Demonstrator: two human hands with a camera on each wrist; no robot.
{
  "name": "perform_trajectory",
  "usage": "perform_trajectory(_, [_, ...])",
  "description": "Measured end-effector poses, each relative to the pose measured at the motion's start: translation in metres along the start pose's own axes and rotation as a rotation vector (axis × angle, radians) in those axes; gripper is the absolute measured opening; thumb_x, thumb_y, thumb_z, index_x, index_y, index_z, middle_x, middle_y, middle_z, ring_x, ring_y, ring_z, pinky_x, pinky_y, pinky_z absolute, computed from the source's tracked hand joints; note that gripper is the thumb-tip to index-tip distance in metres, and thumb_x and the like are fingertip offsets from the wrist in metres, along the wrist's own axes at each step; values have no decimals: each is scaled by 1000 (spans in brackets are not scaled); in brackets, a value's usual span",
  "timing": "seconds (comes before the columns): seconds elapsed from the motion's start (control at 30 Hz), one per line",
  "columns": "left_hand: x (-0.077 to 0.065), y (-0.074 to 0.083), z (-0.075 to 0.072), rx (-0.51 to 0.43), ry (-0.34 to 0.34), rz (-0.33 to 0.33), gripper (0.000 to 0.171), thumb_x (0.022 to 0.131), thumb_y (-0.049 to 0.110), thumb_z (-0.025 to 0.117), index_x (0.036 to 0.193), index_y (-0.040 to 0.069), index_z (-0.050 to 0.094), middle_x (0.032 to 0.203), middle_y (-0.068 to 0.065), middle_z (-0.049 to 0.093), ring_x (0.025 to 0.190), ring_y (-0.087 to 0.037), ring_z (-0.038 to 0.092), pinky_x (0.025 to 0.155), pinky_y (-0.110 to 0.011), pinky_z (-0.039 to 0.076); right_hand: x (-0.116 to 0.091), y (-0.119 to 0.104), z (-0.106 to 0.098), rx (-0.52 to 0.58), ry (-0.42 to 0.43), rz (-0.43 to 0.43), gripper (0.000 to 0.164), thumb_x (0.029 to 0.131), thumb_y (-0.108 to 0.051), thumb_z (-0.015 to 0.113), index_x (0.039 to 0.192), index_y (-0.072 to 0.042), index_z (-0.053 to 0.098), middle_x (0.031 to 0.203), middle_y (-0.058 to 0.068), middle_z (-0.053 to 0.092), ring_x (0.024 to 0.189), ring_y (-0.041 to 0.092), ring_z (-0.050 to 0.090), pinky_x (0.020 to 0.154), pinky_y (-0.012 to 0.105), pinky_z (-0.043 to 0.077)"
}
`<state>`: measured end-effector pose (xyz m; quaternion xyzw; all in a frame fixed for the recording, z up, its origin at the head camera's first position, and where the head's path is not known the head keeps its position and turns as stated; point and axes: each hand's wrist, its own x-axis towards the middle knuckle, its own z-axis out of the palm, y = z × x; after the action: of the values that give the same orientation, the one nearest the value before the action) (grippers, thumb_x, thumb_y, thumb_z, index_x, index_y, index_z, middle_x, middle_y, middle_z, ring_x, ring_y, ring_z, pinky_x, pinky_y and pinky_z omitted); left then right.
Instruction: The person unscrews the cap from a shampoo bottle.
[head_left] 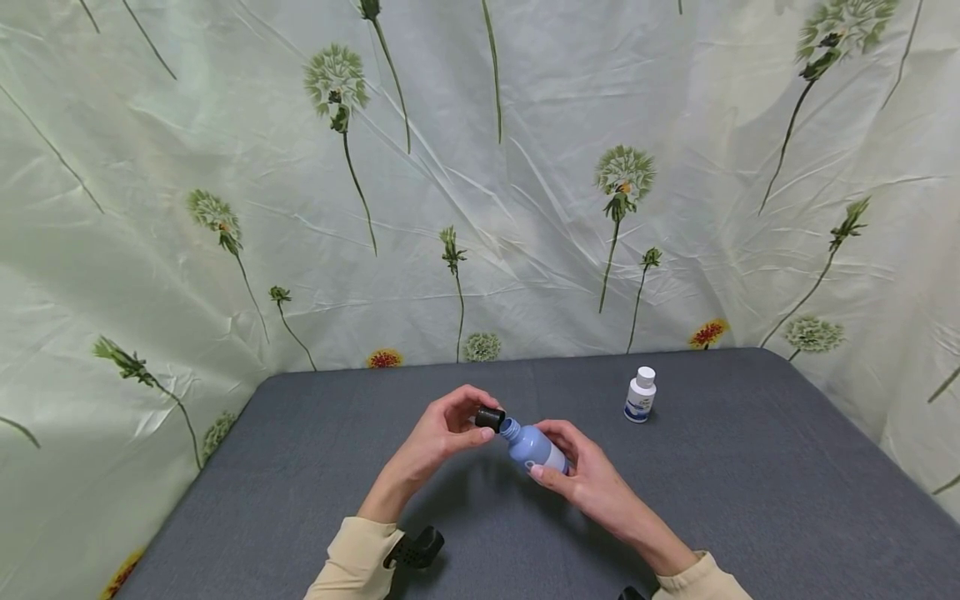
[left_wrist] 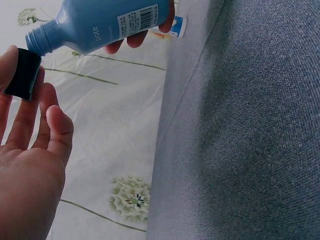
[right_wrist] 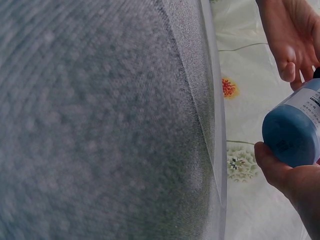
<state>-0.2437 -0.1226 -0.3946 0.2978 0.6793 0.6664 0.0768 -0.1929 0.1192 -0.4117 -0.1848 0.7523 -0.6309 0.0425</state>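
Observation:
Tilted toward the left, a blue bottle (head_left: 528, 447) with a pale label is held by my right hand (head_left: 588, 479) around its lower body. Its threaded neck (left_wrist: 41, 40) is bare. My left hand (head_left: 435, 437) pinches a black cap (head_left: 490, 418) between thumb and fingers, right at the bottle's mouth. Both are above the table. In the left wrist view the cap overlaps the edge of the neck, and a barcode shows on the label. The right wrist view has the bottle's round base (right_wrist: 289, 136) facing the camera, with the thumb along it.
A small white bottle (head_left: 640, 396) with a white cap and blue-banded label stands upright at the back right of the dark grey table (head_left: 750, 483). Behind the table hangs a pale curtain (head_left: 525, 208) printed with dandelions. Black bands sit on both wrists.

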Motion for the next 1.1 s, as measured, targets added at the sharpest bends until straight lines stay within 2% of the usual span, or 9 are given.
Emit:
perform_trajectory(0.17, [0,1,-1,-10,9,0,32,89,4,72,118,0,60,119,-16,62,93,-23,59,77,-29,49,0,0,-1,-12,3,-10,51,90,-14,73,133,-2,49,128,19,56,113,30,53,88,33,48])
perform_trajectory(0.47, [-1,1,-2,-55,14,-17,31,88,3,73,115,0,58,121,-16,62,104,-26,61,84,-30,50,0,0,-2,-44,17,-17,57,90,-14,73,139,-3,47,136,18,51,123,33,49,99,51,41])
perform_trajectory(0.57, [-1,1,-2,-65,17,-33,33,87,2,73,115,-2,56,121,-16,62,106,-27,61,85,-31,51,0,0,-2,-55,19,-26,59,90,-14,73,140,-2,46,137,18,51,123,32,49,101,51,40])
perform_trajectory(0.8, [1,1,-2,-22,8,-92,39,87,5,74,122,0,58,123,-16,60,104,-25,64,84,-33,53,1,-1,-1,-35,34,-4,57,89,-12,74,139,-2,49,135,18,53,120,31,51,97,40,45])
perform_trajectory(0.93, [1,0,-2,32,-9,-112,41,89,9,73,129,6,62,128,-12,59,106,-28,64,85,-35,53,0,-2,0,-26,52,19,55,88,-11,75,136,-3,51,134,18,54,120,31,51,97,44,44])
perform_trajectory(1.1, [1,0,-1,48,-18,-124,37,91,13,72,128,11,65,124,-14,63,111,-39,61,88,-37,52,0,-2,0,-16,65,22,55,86,-10,76,135,-3,52,132,17,54,122,32,50,98,51,44])
